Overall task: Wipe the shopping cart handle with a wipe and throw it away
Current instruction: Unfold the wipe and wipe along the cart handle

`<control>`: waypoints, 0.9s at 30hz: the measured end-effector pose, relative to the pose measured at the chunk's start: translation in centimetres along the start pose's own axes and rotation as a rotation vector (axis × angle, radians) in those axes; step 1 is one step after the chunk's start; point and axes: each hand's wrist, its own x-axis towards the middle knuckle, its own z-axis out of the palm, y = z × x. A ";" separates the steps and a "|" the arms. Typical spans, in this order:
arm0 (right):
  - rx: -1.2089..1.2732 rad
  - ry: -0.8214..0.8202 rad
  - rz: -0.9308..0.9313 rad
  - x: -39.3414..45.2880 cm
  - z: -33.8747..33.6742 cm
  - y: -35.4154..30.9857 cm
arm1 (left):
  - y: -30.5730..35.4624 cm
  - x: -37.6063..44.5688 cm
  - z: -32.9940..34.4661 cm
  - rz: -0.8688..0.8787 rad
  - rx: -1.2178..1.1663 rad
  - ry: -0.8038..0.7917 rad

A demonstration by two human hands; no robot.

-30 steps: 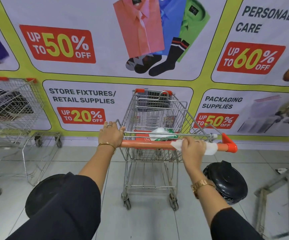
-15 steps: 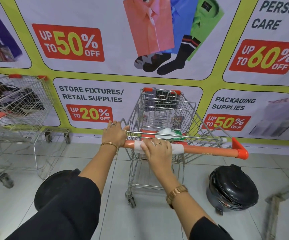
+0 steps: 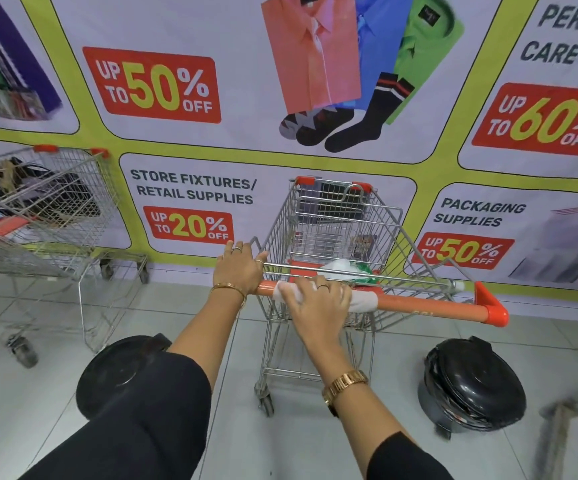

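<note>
Orange plastic covers the shopping cart handle (image 3: 419, 304), which runs from the left hand (image 3: 239, 268) across to a red end cap at the right. Left hand: closed around the left end of the handle, fingers curled over the top, rings and a gold bracelet visible. Right hand (image 3: 318, 303): laid over the handle just beside the left hand, palm down, fingers spread and pressing a white wipe (image 3: 362, 301) against the bar. Wipe position: wrapped on the handle under the right hand, with its edges showing at both sides of the hand. A gold watch sits on the right wrist.

Wire shopping cart (image 3: 336, 220): stands on a grey tiled floor, facing a printed sale banner (image 3: 163, 84). A white and green packet (image 3: 346, 270) lies in the child seat area just behind the handle. A black lidded bin (image 3: 471, 386) stands on the floor to the right of the cart; a second black bin (image 3: 121, 368) stands at the left, partly hidden by a black sleeve. A second wire cart (image 3: 38, 216) is parked well apart at the left.
</note>
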 end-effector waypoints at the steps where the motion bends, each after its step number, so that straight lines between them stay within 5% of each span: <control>1: -0.008 0.004 -0.029 0.0 -0.1 0.3 | 0.0 0.0 0.0 0.003 -0.006 0.001; 4: 0.006 0.010 -0.116 0.0 -0.8 2.3 | 0.0 0.0 0.0 0.006 -0.016 -0.010; 13: 0.027 0.029 0.037 -0.2 -0.2 0.0 | 0.2 -0.2 0.1 0.005 0.019 -0.003; 18: -0.010 0.058 -0.092 -0.1 -0.4 1.2 | -0.4 0.1 -0.1 -0.001 -0.007 -0.007; 27: 0.006 0.206 0.185 0.7 -2.5 6.6 | 0.0 0.0 0.1 -0.006 0.012 -0.009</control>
